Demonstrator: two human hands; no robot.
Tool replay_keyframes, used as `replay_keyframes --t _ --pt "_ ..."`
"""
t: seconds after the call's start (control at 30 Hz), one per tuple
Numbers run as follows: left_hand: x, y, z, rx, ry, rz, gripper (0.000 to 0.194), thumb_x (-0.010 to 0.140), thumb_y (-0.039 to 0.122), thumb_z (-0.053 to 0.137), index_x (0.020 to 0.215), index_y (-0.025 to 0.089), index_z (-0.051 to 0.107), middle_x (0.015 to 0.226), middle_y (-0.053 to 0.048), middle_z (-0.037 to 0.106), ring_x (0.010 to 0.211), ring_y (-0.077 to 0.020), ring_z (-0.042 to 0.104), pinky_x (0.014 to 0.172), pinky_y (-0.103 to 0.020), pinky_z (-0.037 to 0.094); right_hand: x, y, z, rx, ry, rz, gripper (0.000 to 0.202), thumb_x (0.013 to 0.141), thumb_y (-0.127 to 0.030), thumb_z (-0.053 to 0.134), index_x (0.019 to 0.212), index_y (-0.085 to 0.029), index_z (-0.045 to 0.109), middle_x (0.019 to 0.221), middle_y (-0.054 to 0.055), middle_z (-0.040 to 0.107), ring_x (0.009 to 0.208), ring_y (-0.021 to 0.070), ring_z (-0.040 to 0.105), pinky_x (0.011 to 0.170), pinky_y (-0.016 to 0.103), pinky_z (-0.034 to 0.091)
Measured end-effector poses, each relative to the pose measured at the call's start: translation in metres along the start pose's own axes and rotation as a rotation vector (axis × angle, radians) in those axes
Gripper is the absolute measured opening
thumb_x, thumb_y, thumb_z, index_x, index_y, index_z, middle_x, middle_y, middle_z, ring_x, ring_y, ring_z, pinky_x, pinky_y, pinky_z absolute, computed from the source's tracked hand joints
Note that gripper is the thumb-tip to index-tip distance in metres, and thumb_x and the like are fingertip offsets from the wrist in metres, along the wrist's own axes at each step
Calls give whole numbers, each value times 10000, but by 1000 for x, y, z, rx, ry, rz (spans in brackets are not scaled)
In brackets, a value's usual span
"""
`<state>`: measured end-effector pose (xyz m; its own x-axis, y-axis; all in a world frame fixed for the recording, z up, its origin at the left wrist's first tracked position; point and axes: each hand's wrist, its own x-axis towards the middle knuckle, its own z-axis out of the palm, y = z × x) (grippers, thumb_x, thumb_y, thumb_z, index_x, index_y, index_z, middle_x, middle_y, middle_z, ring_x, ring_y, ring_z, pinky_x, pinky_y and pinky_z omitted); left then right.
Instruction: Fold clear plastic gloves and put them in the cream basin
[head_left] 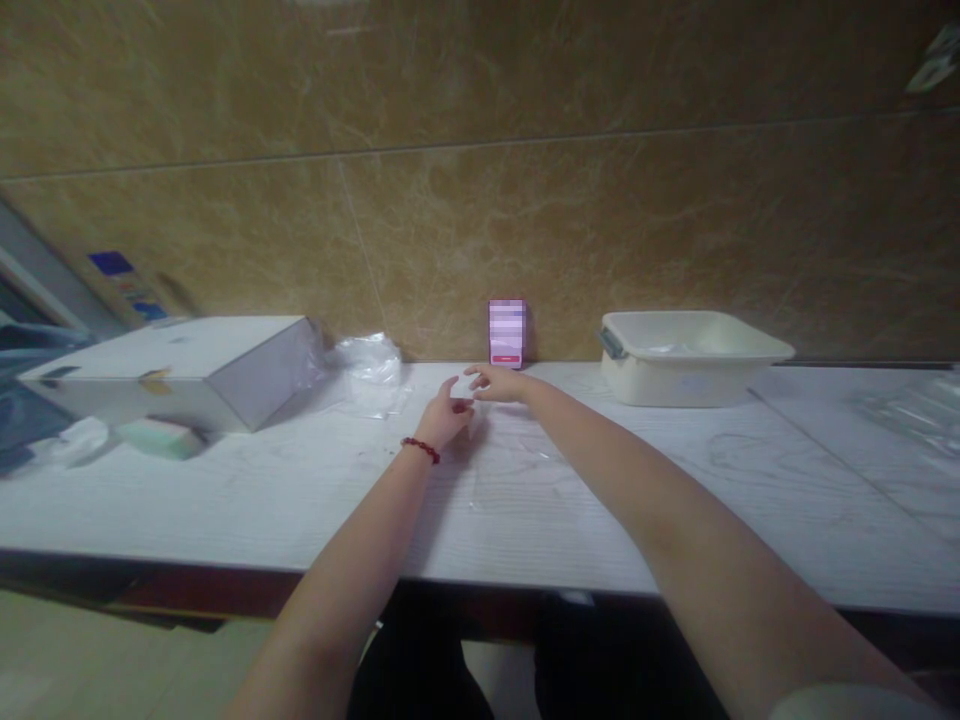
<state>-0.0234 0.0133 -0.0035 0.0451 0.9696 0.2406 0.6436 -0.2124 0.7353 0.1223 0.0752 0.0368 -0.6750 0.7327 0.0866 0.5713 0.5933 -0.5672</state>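
Note:
My left hand [446, 418], with a red bead bracelet [421, 449] at the wrist, is just above the middle of the table. Its thumb points up, apart from its bent fingers. My right hand [499, 383] reaches in from the right, close to the left fingertips, with its fingers slightly curved and apart. I see nothing plainly held in either hand; a clear piece between them would be hard to make out. A thin transparent plastic sheet or bag [517, 465] lies flat on the table below the hands, its outline faint.
A phone [507, 334] leans on the tiled wall behind my hands. On the left are a white box [180, 365], crumpled clear plastic [369, 370] and a pale green block [161, 438]. To the right are a cream tub [675, 385] and more clear plastic [919, 410].

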Motion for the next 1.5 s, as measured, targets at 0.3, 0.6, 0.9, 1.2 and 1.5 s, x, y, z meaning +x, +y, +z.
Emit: replay_keyframes --t 0.3,0.6,0.9,1.2,1.5 --pt "3 -2 6 -232 -77 -122 407 779 349 423 1143 170 397 838 -73 624 711 -123 593 609 -233 473 -22 1 -9 -185 90 -199 194 664 -121 512 830 -135 610 795 33 613 732 110 530 669 215 394" --pt "2 -4 5 -288 -204 -90 362 775 269 431 1115 147 429 915 -101 615 763 -130 590 649 -249 477 -45 18 -7 -304 91 -302 162 657 -114 508 750 -153 634 764 30 617 739 128 527 716 238 375" --pt "5 -8 -10 369 -269 211 271 727 336 484 933 216 615 1148 -48 493 1061 -178 428 916 -274 294 -58 27 -2 -334 54 -271 164 662 -131 508 749 -165 642 777 37 605 775 141 520 753 252 349" --pt "1 -10 -7 505 -373 218 406 716 509 430 1078 342 504 1306 -54 287 1221 -308 88 910 -552 92 -65 30 -4 -368 27 -221 158 686 -198 522 768 -197 658 795 38 606 797 149 513 784 271 322" --pt "0 -9 -7 552 -442 209 421 717 553 381 1088 381 479 1327 -47 244 1218 -332 62 889 -577 72 -71 36 -9 -397 -45 -240 184 700 -243 511 804 -217 661 775 30 626 781 147 527 790 269 314"
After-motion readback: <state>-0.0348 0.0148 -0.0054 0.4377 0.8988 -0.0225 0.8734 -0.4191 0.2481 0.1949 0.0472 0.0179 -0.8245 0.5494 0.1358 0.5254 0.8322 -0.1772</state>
